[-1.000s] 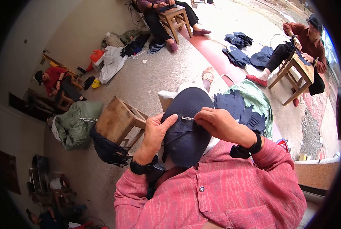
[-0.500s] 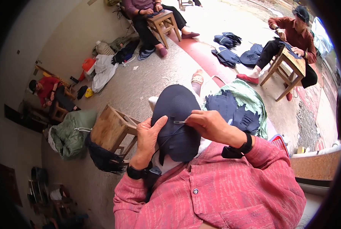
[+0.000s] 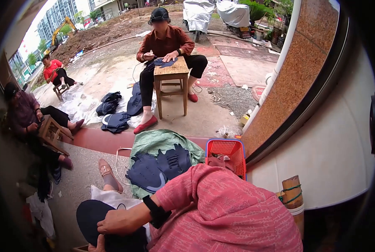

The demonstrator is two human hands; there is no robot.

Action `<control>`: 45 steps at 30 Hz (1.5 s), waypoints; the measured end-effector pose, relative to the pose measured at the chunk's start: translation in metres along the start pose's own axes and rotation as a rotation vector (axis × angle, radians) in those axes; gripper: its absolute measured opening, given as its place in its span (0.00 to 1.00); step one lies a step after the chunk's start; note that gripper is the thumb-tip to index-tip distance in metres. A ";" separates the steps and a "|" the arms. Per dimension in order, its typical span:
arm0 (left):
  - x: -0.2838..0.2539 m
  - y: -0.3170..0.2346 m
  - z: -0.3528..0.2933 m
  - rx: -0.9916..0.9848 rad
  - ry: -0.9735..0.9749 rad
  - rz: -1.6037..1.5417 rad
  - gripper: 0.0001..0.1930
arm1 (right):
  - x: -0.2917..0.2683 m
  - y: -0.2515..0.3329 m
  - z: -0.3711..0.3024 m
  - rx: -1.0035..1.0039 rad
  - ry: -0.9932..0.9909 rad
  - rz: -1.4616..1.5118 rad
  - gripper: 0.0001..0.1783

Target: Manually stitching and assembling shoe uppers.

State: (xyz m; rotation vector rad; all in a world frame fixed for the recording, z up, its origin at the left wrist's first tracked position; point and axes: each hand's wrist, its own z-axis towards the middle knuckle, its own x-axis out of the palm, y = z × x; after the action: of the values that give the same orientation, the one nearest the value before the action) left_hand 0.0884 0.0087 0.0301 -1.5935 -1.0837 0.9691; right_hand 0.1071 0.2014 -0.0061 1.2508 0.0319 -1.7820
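A dark blue rounded fabric piece (image 3: pixel 91 216) lies over my lap at the lower left. My right hand (image 3: pixel 122 220) is closed on top of it, its fingers bent together; what they pinch is hidden. A thin small loop (image 3: pixel 121 206) stands up just behind that hand. Of my left hand (image 3: pixel 97 244) little more than the thumb shows, pressed against the fabric piece at the lower edge. Pale cloth (image 3: pixel 105 195) covers my lap under the piece.
Stacked dark blue cut pieces (image 3: pixel 158 168) lie on a green sack (image 3: pixel 195 154), beside a red basket (image 3: pixel 227 147). A person (image 3: pixel 166 44) works at a wooden stool (image 3: pixel 170 71) ahead; another sits at a stool (image 3: pixel 51 128) on the left. A wall panel (image 3: pixel 292 71) stands right.
The view has swung to the right, so my hands and the fabric piece now sit at the lower left. The slim metal tool at my right fingers no longer shows clearly.
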 end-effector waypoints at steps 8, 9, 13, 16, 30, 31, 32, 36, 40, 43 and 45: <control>0.000 -0.013 -0.004 0.001 -0.051 0.189 0.21 | 0.005 0.003 0.007 0.062 -0.120 0.127 0.13; 0.000 -0.016 -0.006 -0.005 -0.072 0.246 0.21 | 0.004 0.001 0.008 0.113 -0.066 0.126 0.13; 0.001 -0.015 -0.013 0.164 -0.244 0.671 0.20 | -0.003 -0.007 0.004 0.144 -0.023 0.181 0.13; -0.003 0.000 -0.005 0.646 -0.335 0.718 0.18 | 0.001 -0.015 -0.001 0.204 -0.016 0.309 0.14; -0.108 0.007 0.075 0.717 0.311 0.797 0.25 | 0.000 -0.038 0.031 0.007 -0.226 0.171 0.11; -0.083 -0.011 0.066 0.447 0.273 0.391 0.21 | 0.003 -0.041 0.031 -0.019 -0.230 0.200 0.10; -0.065 -0.024 0.059 0.173 0.219 -0.004 0.18 | 0.001 -0.042 0.031 -0.050 -0.237 0.188 0.10; -0.030 -0.020 0.064 0.372 -0.017 0.377 0.14 | -0.008 -0.048 0.028 -0.031 -0.271 0.206 0.10; -0.009 -0.019 0.062 0.584 -0.297 0.777 0.11 | -0.010 -0.048 0.032 0.019 -0.256 0.185 0.11; 0.004 -0.025 0.060 0.676 -0.240 0.834 0.10 | -0.015 -0.045 0.027 0.055 -0.219 0.160 0.11; 0.014 -0.030 0.057 0.738 -0.205 0.872 0.10 | -0.017 -0.042 0.023 0.061 -0.202 0.145 0.11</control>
State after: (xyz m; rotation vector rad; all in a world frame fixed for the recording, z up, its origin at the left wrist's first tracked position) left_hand 0.0332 0.0418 0.0439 -1.3146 -0.0248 1.8657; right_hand 0.0619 0.2254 -0.0012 1.0820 -0.2244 -1.7844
